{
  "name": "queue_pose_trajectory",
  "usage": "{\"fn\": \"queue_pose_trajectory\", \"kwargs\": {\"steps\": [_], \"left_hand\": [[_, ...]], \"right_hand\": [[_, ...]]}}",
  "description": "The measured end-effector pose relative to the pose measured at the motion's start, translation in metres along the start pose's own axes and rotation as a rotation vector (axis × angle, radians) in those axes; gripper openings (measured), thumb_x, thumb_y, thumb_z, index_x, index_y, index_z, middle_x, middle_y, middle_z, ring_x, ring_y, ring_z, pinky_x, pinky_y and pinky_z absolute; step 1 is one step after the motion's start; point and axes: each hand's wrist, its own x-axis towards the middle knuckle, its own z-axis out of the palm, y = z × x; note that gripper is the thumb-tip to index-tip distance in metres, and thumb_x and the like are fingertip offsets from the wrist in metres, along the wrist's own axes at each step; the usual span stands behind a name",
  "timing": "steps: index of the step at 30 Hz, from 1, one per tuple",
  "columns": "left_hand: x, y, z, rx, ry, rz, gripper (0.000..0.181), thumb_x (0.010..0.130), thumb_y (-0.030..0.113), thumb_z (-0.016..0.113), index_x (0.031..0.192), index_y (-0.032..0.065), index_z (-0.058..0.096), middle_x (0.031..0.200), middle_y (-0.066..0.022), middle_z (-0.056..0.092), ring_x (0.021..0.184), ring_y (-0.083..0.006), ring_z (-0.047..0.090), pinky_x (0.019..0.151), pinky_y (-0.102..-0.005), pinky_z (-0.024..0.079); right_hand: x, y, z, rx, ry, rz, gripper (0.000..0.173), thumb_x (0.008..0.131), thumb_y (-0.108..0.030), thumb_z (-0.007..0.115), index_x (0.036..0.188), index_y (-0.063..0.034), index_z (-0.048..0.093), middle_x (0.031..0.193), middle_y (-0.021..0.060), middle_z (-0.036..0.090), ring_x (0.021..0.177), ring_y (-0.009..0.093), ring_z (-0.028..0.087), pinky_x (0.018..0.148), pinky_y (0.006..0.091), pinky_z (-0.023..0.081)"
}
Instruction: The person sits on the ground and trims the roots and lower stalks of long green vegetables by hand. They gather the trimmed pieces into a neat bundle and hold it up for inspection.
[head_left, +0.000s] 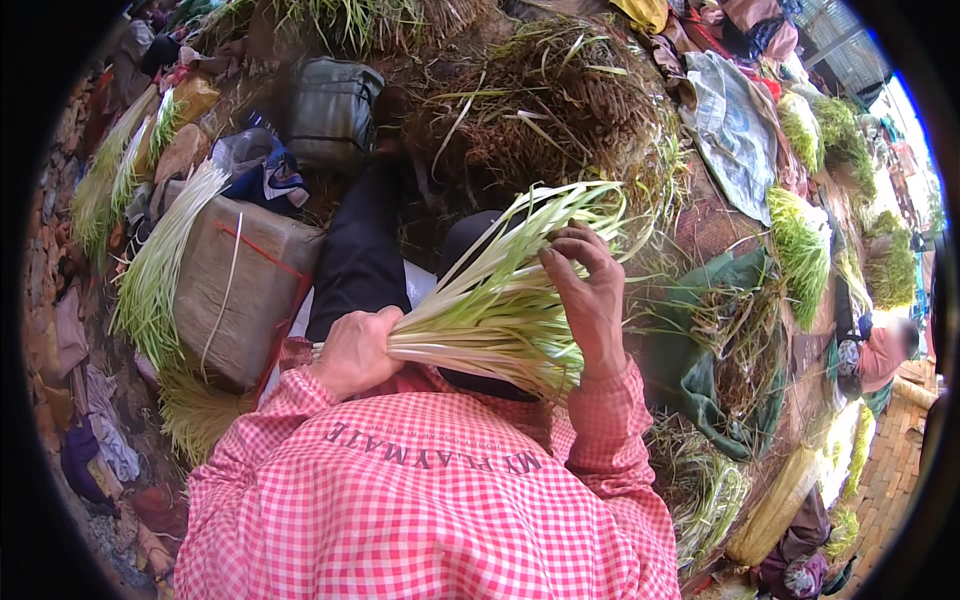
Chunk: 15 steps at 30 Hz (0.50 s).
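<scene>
My left hand is closed around the pale stem end of a bunch of yellow-green leafy stalks, likely garlic chives, held across my lap. The leaves fan out to the right. At their upper right side is my right hand, its thumb and forefinger pinched together at the leaves; whether a leaf is between them cannot be told. Left of my leg, a brown block with red and white ties bears another bunch of stalks on its left edge.
A heap of brown roots and trimmings lies ahead. Beyond my left leg stands a wrapped grey-green bundle. To the right are a green sack with debris, a pale woven sack and leafy bunches. Another person is at the far right.
</scene>
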Motion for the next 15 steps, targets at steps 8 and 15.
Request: {"fn": "queue_pose_trajectory", "kwargs": {"steps": [8, 15], "left_hand": [[-0.003, 0.005, -0.004, 0.053, 0.012, 0.006, 0.022, 0.081, 0.024, 0.068, 0.083, 0.0047, 0.058, 0.07, -0.022, 0.064, 0.066, -0.0418, 0.064, 0.061, -0.0491, 0.051], [-0.002, 0.01, -0.011, 0.083, 0.017, 0.021, 0.024, 0.085, 0.026, 0.065, 0.083, 0.0037, 0.058, 0.069, -0.0226, 0.064, 0.065, -0.0416, 0.064, 0.061, -0.0495, 0.051]], "right_hand": [[-0.021, -0.035, 0.0, -0.712, 0.095, -0.227, 0.059, 0.071, -0.015, 0.081, 0.126, -0.0139, 0.059, 0.124, 0.0142, 0.059, 0.117, 0.035, 0.053, 0.097, 0.0455, 0.043], [-0.034, -0.054, -0.005, -0.716, -0.252, -0.543, 0.023, 0.071, -0.012, 0.073, 0.091, -0.0121, 0.061, 0.123, 0.0093, 0.059, 0.122, 0.032, 0.05, 0.088, 0.044, 0.043]]}}
